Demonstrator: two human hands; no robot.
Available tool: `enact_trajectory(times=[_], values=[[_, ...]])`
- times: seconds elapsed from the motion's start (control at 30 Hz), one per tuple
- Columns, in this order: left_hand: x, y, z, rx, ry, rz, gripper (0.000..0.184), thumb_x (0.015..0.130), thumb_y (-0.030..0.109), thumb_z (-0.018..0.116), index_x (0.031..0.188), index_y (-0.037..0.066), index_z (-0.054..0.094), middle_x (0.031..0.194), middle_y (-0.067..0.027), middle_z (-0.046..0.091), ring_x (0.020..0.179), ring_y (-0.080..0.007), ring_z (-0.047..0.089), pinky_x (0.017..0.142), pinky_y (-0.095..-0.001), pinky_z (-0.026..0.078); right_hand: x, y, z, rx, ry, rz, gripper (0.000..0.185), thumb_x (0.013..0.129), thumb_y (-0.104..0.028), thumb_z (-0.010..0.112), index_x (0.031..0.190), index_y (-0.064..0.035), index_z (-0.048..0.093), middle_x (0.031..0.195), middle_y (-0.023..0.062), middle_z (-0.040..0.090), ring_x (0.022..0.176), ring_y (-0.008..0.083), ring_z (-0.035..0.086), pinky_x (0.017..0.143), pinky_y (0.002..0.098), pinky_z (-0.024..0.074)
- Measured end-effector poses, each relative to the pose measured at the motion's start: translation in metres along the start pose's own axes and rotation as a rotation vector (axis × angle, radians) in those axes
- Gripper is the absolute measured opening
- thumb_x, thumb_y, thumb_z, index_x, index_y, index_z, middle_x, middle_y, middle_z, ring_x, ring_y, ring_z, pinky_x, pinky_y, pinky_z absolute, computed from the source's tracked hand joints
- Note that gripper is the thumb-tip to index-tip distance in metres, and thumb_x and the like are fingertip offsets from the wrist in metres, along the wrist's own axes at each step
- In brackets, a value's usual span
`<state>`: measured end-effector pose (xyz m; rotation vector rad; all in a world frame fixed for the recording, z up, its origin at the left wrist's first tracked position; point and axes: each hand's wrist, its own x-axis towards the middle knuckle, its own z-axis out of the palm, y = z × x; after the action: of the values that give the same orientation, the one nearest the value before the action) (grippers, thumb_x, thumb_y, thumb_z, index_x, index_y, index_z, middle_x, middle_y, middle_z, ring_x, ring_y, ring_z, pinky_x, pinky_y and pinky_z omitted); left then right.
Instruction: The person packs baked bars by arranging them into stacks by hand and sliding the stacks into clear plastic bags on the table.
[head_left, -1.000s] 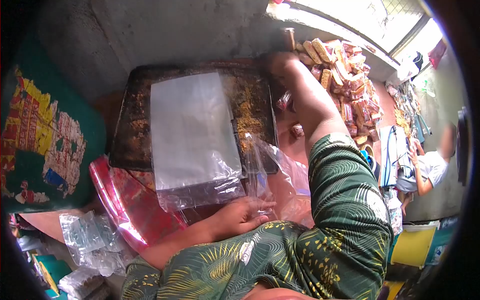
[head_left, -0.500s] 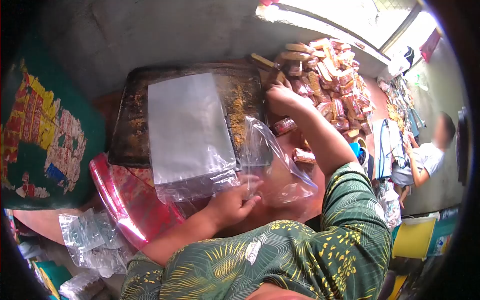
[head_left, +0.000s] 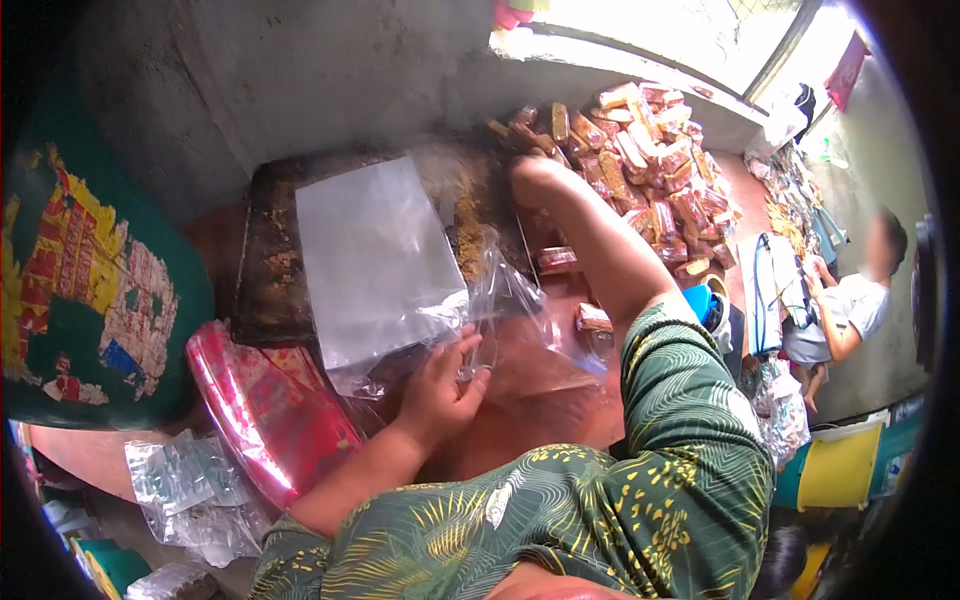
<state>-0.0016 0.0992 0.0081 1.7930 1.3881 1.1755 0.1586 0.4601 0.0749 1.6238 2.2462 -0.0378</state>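
My left hand (head_left: pixel 440 390) lies at the near edge of a stack of clear plastic sheets or bags (head_left: pixel 375 255), fingers and thumb apart. Its fingertips touch a loose clear plastic bag (head_left: pixel 510 315) that spreads toward the right. Out at the far side, my right hand (head_left: pixel 535 182) reaches to the left edge of a heap of wrapped bread-like bars (head_left: pixel 650 165). Its fingers are mostly hidden behind the hand, so what they hold does not show. Under the plastic stack is a dark, crumb-covered tray (head_left: pixel 275 225).
Two wrapped packs (head_left: pixel 557 260) lie apart from the heap, near my right forearm. Left are a red plastic roll (head_left: pixel 250 410), clear bags (head_left: pixel 190 480) and a green container with torn labels (head_left: pixel 100 300). A tape roll (head_left: pixel 712 300) sits right; another person (head_left: pixel 850 310) is beyond.
My right hand has shifted left along the heap's edge. My left hand has moved slightly left, and the loose bag has sagged lower. The view has shifted a little.
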Motion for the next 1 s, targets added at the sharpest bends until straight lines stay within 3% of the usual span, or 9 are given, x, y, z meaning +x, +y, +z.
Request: enact_trajectory(times=[0.1,0.2,0.3,0.4,0.5,0.6,0.8,0.93,1.0], values=[[-0.004,0.001,-0.006,0.050,-0.110,0.011,0.044,0.095,0.029,0.070,0.136,0.013,0.061,0.149,-0.0142,0.056,0.129,-0.0398,0.058,0.107,-0.0481,0.049,-0.011,-0.013,-0.048,0.113,0.243,0.104,0.027,0.073,-0.020,0.084,0.097,-0.0089,0.081,0.113,0.0134,0.075,0.111,0.0314,0.071,0.088,0.0409,0.0607],[-0.002,0.001,-0.007,-0.010,-0.236,-0.043,0.043,0.095,0.029,0.069,0.135,0.015,0.062,0.150,-0.0139,0.056,0.130,-0.0400,0.058,0.106,-0.0493,0.049,0.009,-0.019,-0.056,-0.032,0.502,0.095,0.042,0.086,-0.020,0.075,0.126,-0.0097,0.072,0.141,0.0157,0.064,0.139,0.0295,0.055,0.106,0.0484,0.0522],[-0.004,0.007,-0.008,-0.072,-0.251,-0.122,0.041,0.095,0.028,0.070,0.133,0.013,0.064,0.146,-0.0136,0.059,0.130,-0.0386,0.059,0.107,-0.0497,0.049,0.041,-0.011,-0.042,-0.031,0.313,0.074,0.044,0.096,-0.023,0.064,0.139,-0.0151,0.063,0.150,0.0144,0.057,0.148,0.0268,0.044,0.111,0.0514,0.0475],[-0.003,-0.006,-0.006,-0.089,-0.208,0.123,0.042,0.092,0.014,0.068,0.132,0.002,0.061,0.143,-0.0209,0.060,0.131,-0.0411,0.058,0.115,-0.0526,0.042,0.065,0.000,-0.029,-0.019,0.320,0.088,0.039,0.100,-0.029,0.058,0.138,-0.0188,0.063,0.144,0.0131,0.063,0.139,0.0293,0.055,0.107,0.0518,0.0504],[-0.003,-0.001,-0.018,0.016,0.030,0.407,0.049,0.095,0.026,0.071,0.135,0.001,0.061,0.145,-0.0210,0.058,0.133,-0.0428,0.056,0.114,-0.0536,0.041,0.056,0.004,-0.022,0.105,0.307,0.141,0.038,0.102,-0.033,0.055,0.136,-0.0189,0.063,0.135,0.0130,0.069,0.125,0.0324,0.066,0.105,0.0501,0.0523],[-0.018,0.017,-0.023,-0.062,0.129,0.201,0.058,0.096,0.023,0.069,0.141,-0.010,0.052,0.148,-0.0314,0.053,0.139,-0.0483,0.050,0.119,-0.0543,0.033,0.026,0.018,-0.027,0.211,0.377,0.107,0.037,0.100,-0.034,0.059,0.133,-0.0160,0.063,0.125,0.0151,0.072,0.113,0.0360,0.071,0.101,0.0475,0.0547],[-0.020,-0.002,-0.006,-0.096,0.273,0.260,0.104,0.093,0.018,0.071,0.162,-0.010,-0.002,0.165,-0.0376,0.020,0.150,-0.0537,0.031,0.123,-0.0555,0.025,-0.164,0.019,-0.048,0.780,0.485,0.063,0.052,0.081,-0.028,0.087,0.126,-0.0119,0.066,0.110,0.0186,0.073,0.099,0.0310,0.072,0.086,0.0434,0.0571],[-0.013,0.017,-0.012,0.188,0.303,0.318,0.097,0.091,0.015,0.073,0.162,-0.010,0.011,0.160,-0.0363,0.032,0.146,-0.0495,0.040,0.121,-0.0505,0.033,-0.261,0.010,0.058,0.487,0.293,-0.356,0.047,0.081,-0.017,0.085,0.122,-0.0075,0.065,0.106,0.0170,0.071,0.099,0.0355,0.070,0.086,0.0445,0.0562],[-0.015,0.018,-0.012,0.153,0.274,0.308,0.091,0.092,0.014,0.071,0.161,-0.010,0.017,0.156,-0.0353,0.040,0.143,-0.0477,0.046,0.118,-0.0481,0.038,-0.290,-0.003,0.106,0.494,0.538,-0.326,0.050,0.083,-0.016,0.083,0.127,-0.0069,0.062,0.112,0.0168,0.069,0.106,0.0382,0.067,0.093,0.0454,0.0542]])
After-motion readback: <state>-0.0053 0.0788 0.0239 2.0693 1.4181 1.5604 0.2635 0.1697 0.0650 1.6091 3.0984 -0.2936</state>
